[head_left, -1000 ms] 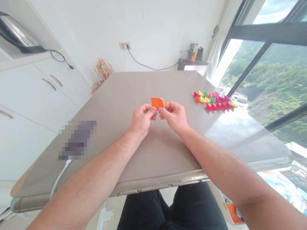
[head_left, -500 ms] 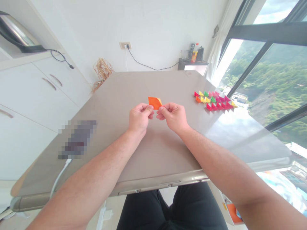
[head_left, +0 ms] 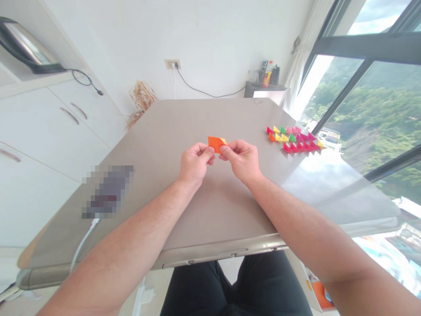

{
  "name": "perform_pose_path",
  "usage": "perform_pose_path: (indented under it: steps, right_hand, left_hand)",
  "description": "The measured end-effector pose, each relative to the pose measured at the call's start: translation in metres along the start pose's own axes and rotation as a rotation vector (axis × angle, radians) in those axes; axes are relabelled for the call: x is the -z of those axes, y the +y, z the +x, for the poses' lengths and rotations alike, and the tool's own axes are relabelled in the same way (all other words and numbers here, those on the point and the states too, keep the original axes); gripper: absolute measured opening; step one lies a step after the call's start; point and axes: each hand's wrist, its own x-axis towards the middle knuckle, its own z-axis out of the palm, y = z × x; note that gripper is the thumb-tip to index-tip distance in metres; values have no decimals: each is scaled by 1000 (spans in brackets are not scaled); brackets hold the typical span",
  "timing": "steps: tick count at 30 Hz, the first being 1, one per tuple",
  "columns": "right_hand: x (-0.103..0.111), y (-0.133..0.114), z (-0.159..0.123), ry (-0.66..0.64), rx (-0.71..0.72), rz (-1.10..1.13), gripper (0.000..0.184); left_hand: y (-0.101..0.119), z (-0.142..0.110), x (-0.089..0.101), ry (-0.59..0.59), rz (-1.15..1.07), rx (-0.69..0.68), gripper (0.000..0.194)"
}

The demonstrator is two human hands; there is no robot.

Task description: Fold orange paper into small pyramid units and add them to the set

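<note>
Orange paper (head_left: 215, 143), small and already folded, stands up between the fingertips of both hands, with most of its face showing just beyond the thumbs. The left hand (head_left: 194, 163) has its thumb clamped on the lower left of the paper; the right hand (head_left: 243, 160) clamps the lower right the same way. On each hand the other fingers curl in behind and below the thumb, so their exact hold on the back cannot be told. The two sets of fingertips come near each other, a slight gap between them. A paler, yellowish patch shows at the top corner above the right thumb, where the paper seems to bend or lie in a second layer.

The step in hand looks like shaping a fold in mid-air, over the table (head_left: 226, 206) rather than pressed on it. As I judge it, the next move calls for a firm left pinch as an anchor, while the right thumb works the layer at the pale corner, lightly enough not to crease it askew.

Well to the right of the fingers and a little beyond sit rows of small folded boats (head_left: 292, 138), mostly red and pink, some yellow, green and orange. Well to the left and nearer lies a pixelated device (head_left: 112, 188), a white cable (head_left: 82, 242) at its near end.
</note>
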Motion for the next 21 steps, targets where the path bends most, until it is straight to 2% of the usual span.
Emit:
perform_pose_path:
  steps: [5,10,21]
  right_hand:
    - [1,0,0,-4,7,-6,19]
    - [0,1,-1,47,-3,-35,22]
    - [5,0,0,92,67,-167,22]
  left_hand:
    - [1,-1,-1,-13,-10,12,19]
    - [1,-2,-3,-1,0,3,20]
    - [-1,0,2,14,11,-2,20]
